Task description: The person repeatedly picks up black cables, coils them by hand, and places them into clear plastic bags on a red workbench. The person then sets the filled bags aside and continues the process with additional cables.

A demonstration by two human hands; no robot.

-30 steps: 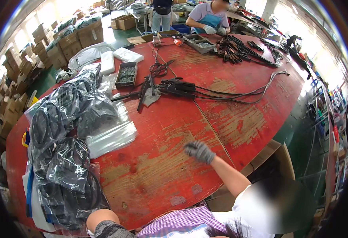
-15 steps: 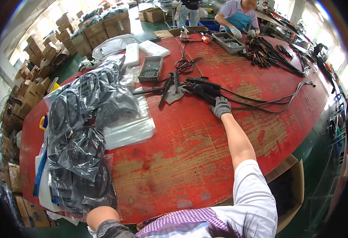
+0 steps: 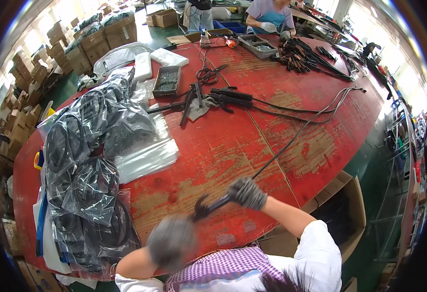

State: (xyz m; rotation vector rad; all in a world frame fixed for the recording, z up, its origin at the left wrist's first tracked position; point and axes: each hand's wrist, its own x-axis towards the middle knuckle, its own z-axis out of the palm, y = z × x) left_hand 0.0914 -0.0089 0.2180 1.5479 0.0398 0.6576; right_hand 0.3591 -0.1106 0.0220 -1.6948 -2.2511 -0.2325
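Note:
My right hand point(image 3: 246, 193), in a grey glove, grips a black cable point(image 3: 291, 139) near its plug end, low over the worn red table point(image 3: 291, 160). The cable runs from the hand up and right across the table toward the far edge. My left hand point(image 3: 170, 242), also gloved in grey and blurred, hovers close to my body just left of the plug end point(image 3: 201, 211); whether it touches the cable is unclear. More black cables with connectors point(image 3: 233, 97) lie farther up the table.
Clear plastic bags of coiled black cables point(image 3: 84, 160) pile along the table's left side. A small tray of parts point(image 3: 167, 80) and a grey bin point(image 3: 257, 46) sit farther back. Another person point(image 3: 272, 12) works at the far end. An open cardboard box point(image 3: 342, 214) stands right of me.
My right hand reached out to the cables at mid-table, then pulled one cable back toward my body. My left hand has risen into view near the cable's end.

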